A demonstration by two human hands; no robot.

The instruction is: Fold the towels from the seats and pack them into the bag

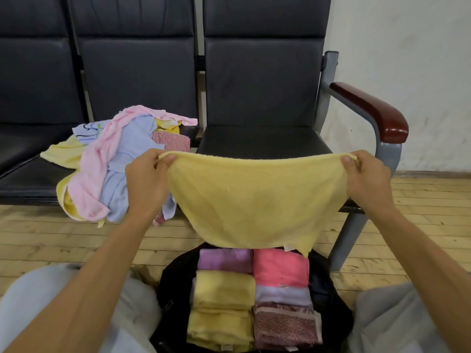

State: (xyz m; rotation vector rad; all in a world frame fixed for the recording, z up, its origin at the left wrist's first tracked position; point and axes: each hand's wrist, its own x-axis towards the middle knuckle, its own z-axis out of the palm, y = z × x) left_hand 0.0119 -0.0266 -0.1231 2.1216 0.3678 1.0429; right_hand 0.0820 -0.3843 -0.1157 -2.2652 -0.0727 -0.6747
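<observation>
Yellow towel [254, 197] stretched between both hands.

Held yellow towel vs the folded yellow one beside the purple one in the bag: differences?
1. The held yellow towel is spread open and sagging; the folded yellow towel is a compact block.
2. The held yellow towel hangs in the air, pinched at its top corners by the left hand and right hand; the folded yellow towel lies packed in the bag, untouched.
3. The held yellow towel shows far more area.
Shared: both are the same pale yellow.
</observation>
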